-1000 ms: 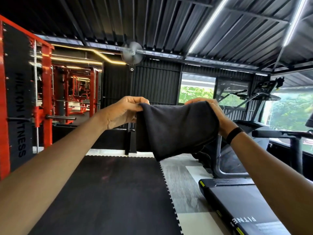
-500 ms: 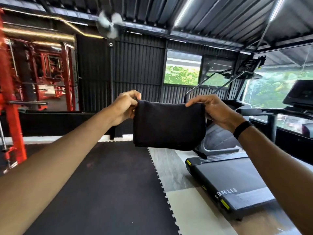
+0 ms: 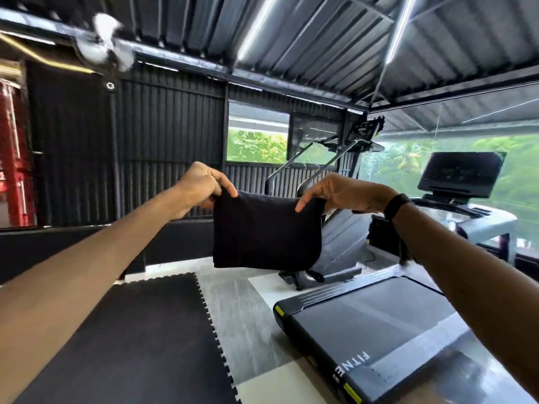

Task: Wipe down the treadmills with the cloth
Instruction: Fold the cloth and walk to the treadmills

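A folded black cloth (image 3: 265,231) hangs in front of me at chest height. My left hand (image 3: 201,185) pinches its upper left corner and my right hand (image 3: 341,193), with a black band on the wrist, pinches its upper right corner. Below and to the right lies the near treadmill's dark belt deck (image 3: 379,325), with white lettering on its end. Its grey console and screen (image 3: 460,173) stand at the far right. A second treadmill (image 3: 341,240) rises behind the cloth, partly hidden by it.
A black interlocking floor mat (image 3: 140,345) covers the lower left, with pale tiles (image 3: 248,316) between it and the treadmill. Red rack frames (image 3: 14,153) stand at the far left. Black corrugated walls and windows onto greenery close the back and right.
The view has swung to the right, so the near treadmill and its console fill more of the frame. The cloth hangs flatter and squarer between both hands.
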### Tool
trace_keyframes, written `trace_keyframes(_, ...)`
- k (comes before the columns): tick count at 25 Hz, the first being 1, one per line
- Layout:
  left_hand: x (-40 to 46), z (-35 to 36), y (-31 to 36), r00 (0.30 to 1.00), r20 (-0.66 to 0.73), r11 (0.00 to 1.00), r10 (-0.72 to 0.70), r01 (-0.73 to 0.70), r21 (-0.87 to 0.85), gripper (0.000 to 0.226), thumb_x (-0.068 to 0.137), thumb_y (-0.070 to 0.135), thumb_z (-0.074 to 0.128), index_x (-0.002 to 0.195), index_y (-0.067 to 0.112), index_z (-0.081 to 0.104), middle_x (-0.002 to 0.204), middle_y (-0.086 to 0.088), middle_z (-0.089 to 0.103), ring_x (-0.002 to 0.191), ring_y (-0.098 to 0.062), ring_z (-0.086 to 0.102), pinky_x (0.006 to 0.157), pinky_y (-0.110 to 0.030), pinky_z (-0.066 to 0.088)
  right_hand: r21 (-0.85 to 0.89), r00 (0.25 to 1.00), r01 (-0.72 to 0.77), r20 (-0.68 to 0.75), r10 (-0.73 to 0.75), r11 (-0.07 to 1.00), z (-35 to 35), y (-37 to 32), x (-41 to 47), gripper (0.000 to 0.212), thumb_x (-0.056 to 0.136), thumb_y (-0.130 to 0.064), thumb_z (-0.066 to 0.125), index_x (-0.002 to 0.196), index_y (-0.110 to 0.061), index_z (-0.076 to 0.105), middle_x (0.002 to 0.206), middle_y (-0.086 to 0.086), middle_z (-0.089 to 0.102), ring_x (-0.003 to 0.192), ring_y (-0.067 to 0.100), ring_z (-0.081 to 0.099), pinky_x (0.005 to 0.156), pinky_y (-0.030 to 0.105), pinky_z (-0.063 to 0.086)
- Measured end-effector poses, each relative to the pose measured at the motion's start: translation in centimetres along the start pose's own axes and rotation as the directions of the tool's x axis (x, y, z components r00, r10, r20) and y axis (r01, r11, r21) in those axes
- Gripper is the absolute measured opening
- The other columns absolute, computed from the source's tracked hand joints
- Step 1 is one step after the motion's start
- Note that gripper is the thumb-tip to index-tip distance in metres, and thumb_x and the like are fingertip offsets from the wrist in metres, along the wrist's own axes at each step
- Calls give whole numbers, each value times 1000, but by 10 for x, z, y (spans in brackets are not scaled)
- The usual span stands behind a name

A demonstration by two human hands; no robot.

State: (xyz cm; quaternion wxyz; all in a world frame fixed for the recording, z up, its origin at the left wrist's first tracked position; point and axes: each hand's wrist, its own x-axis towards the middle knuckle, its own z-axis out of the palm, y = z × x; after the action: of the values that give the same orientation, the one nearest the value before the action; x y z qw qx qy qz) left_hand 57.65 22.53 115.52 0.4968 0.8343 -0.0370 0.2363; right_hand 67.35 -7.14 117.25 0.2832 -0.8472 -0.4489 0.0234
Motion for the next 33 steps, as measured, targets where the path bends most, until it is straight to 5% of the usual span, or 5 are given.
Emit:
trace_keyframes(7,108,100,-50,953,301,980,27,-85,181,36,77,-16,53,84,9,79,57,1,69,61,-3,58,76,-23,52,-127,963,-265,7,268,956,-21,110,18,44,79,1,79,117,-20,72,114,20,71,113,37,64,103,45,50)
trace_keyframes(12,203,182,-92,887,430,956,166,-252,150,11,73,14,85,82,15,80,80,4,74,79,-1,65,75,-16,43,-129,918,-395,-86,386,910,-40,179,36,34,84,-26,79,115,-15,74,108,-1,73,95,11,69,75,28,59)
trace_keyframes(17,307,246,-122,836,464,898,295,-407,164,27,67,5,84,82,21,68,84,2,65,86,-10,61,77,-24,47,-161,874,-470,-225,432,868,-73,262,81,19,82,-8,78,94,-22,79,91,0,76,82,17,71,81,51,59)
trace_keyframes(22,370,313,-165,779,531,870,334,-471,143,30,74,8,77,94,26,65,89,12,63,89,-12,62,76,-29,49,-117,820,-552,-260,511,826,-55,331,86,18,82,7,72,93,-7,76,81,-7,70,72,-3,60,71,14,47)
trace_keyframes(33,396,475,-169,552,688,724,471,-688,56,31,88,16,65,114,31,74,104,5,75,102,-19,66,81,-34,46,-151,648,-755,-322,691,638,-69,424,3,22,87,3,68,87,-17,78,78,-16,69,77,-3,63,74,10,46)
